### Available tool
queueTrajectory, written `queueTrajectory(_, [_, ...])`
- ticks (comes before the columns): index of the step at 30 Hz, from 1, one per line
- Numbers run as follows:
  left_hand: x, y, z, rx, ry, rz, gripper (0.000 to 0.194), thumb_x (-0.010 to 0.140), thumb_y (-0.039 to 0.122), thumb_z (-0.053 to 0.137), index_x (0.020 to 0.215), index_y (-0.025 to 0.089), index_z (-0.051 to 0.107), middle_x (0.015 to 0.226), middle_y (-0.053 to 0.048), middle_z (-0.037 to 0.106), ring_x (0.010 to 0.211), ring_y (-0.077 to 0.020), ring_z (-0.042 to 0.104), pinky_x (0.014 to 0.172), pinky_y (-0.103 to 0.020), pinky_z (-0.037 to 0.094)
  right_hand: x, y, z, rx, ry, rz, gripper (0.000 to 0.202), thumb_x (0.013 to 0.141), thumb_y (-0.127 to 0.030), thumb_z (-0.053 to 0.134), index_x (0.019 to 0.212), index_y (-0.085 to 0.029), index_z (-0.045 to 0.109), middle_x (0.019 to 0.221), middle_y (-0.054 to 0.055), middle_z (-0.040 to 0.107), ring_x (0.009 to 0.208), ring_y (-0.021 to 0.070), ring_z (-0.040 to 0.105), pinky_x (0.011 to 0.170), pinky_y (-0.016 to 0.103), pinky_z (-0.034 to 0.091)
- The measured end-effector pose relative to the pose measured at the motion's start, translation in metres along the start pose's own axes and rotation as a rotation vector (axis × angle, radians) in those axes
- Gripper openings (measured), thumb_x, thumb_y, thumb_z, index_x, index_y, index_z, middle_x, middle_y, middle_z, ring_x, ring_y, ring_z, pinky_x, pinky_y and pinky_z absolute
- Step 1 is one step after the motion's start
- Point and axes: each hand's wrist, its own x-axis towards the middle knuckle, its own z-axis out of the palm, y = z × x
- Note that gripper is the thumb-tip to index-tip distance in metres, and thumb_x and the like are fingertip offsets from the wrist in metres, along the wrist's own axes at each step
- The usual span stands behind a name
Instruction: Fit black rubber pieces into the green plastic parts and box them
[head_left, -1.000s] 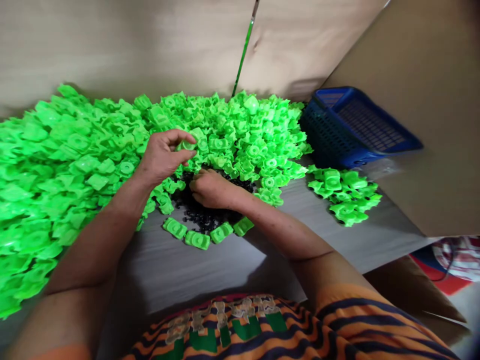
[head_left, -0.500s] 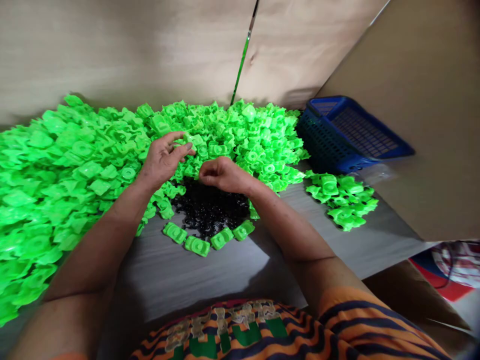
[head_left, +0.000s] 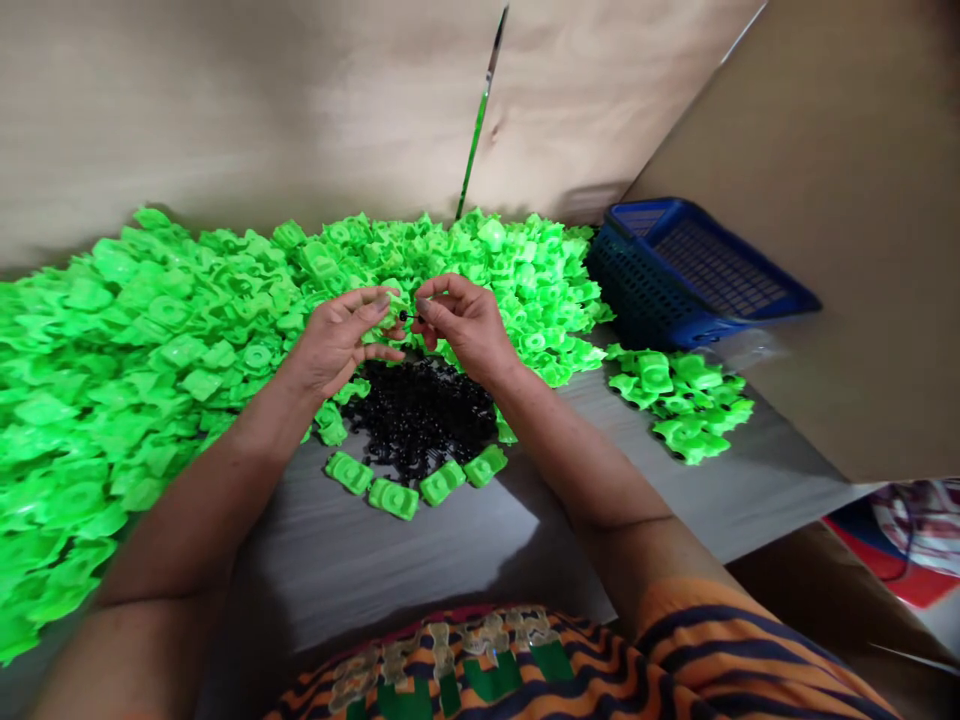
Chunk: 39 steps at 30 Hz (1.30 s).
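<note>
My left hand (head_left: 334, 340) is closed on a bright green toy car body (head_left: 394, 302), partly hidden by the fingers. Against it, my right hand (head_left: 471, 328) pinches a small black wheel-and-axle piece (head_left: 405, 316), its round end towards the car body. Below both hands lies a dark heap of black wheel-and-axle pieces (head_left: 427, 415). Along the heap's near edge, several green car bodies (head_left: 394, 498) lie in a curved row. Behind the hands and to the left spreads a large pile of green car bodies (head_left: 165, 310).
At the back right stands a blue plastic basket (head_left: 637, 270). Before it sits a smaller group of green cars (head_left: 690, 400), some with black wheels showing. A wooden panel (head_left: 337, 100) closes off the back, and cardboard (head_left: 810, 200) the right. The grey tabletop (head_left: 450, 550) runs towards my body.
My right hand has risen from over the black heap to the car body in my left hand, bringing a black wheel-and-axle piece. The view has shifted slightly.
</note>
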Motion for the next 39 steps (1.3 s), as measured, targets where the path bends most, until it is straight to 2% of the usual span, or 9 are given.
queueTrajectory(5, [0.002,-0.013,0.004,-0.018,-0.021,-0.01,0.039,0.078,0.042,0.091,0.103,0.018,0.072,0.082,-0.002,0.073,0.064,-0.0173,0.072,0.042,-0.022,0.052,-0.003,0.002,0.001,-0.099,0.061,-0.121,0.033,0.098,-0.054,0.071,0.101,-0.023,0.058,0.066,-0.008,0.056,0.058,0.0095,0.059,0.055,0.022,0.048])
queueTrajectory(7, [0.002,-0.017,0.004,-0.028,-0.043,-0.013,0.038,0.081,0.042,0.089,0.107,0.021,0.07,0.085,-0.003,0.075,0.069,-0.0195,0.076,0.046,-0.023,0.055,-0.005,0.004,0.001,-0.198,0.102,-0.192,0.029,0.101,-0.052,0.067,0.104,-0.024,0.058,0.068,-0.007,0.057,0.061,0.0101,0.06,0.057,0.023,0.047])
queueTrajectory(12, [0.002,-0.023,0.004,-0.06,-0.044,0.037,0.042,0.081,0.042,0.089,0.111,0.024,0.067,0.084,0.0,0.074,0.076,-0.0193,0.077,0.061,-0.029,0.064,-0.012,0.005,0.005,-0.479,0.145,-0.375,0.01,0.105,-0.03,0.058,0.112,-0.023,0.06,0.073,-0.006,0.059,0.067,0.0111,0.057,0.069,0.026,0.048])
queueTrajectory(17, [0.003,-0.027,0.005,-0.056,-0.001,0.063,0.034,0.08,0.036,0.087,0.109,0.025,0.073,0.08,0.002,0.069,0.076,-0.0167,0.072,0.074,-0.034,0.068,-0.015,0.006,0.008,-0.606,0.158,-0.398,0.011,0.106,-0.026,0.053,0.113,-0.022,0.061,0.073,-0.005,0.056,0.066,0.0118,0.052,0.072,0.028,0.048])
queueTrajectory(21, [0.002,-0.027,0.009,-0.053,0.01,0.077,0.03,0.078,0.027,0.081,0.108,0.025,0.078,0.078,0.002,0.066,0.075,-0.0154,0.068,0.076,-0.034,0.068,-0.017,0.006,0.011,-0.629,0.147,-0.445,0.011,0.107,-0.028,0.053,0.11,-0.022,0.061,0.071,-0.006,0.052,0.066,0.0113,0.05,0.071,0.027,0.046])
queueTrajectory(26, [-0.002,-0.021,0.011,-0.022,0.0,0.077,0.031,0.077,0.02,0.071,0.105,0.022,0.082,0.079,0.001,0.063,0.075,-0.0149,0.066,0.077,-0.034,0.067,-0.018,0.005,0.013,-0.619,0.163,-0.446,0.01,0.106,-0.026,0.053,0.106,-0.021,0.062,0.073,-0.005,0.054,0.066,0.0109,0.048,0.072,0.026,0.045])
queueTrajectory(35, [-0.004,-0.019,0.011,0.024,0.002,0.122,0.038,0.07,0.024,0.076,0.106,0.023,0.084,0.083,0.0,0.068,0.078,-0.0159,0.065,0.075,-0.034,0.067,-0.016,0.009,0.013,-0.586,0.206,-0.407,0.012,0.105,-0.029,0.053,0.1,-0.022,0.061,0.075,-0.004,0.057,0.067,0.0112,0.05,0.071,0.026,0.045])
queueTrajectory(39, [-0.004,-0.022,0.01,0.025,0.009,0.144,0.041,0.068,0.027,0.078,0.109,0.023,0.084,0.097,-0.003,0.076,0.087,-0.0187,0.069,0.073,-0.032,0.066,-0.014,0.008,0.011,-0.57,0.238,-0.376,0.012,0.105,-0.029,0.054,0.096,-0.022,0.058,0.076,-0.004,0.058,0.066,0.0107,0.05,0.07,0.026,0.044])
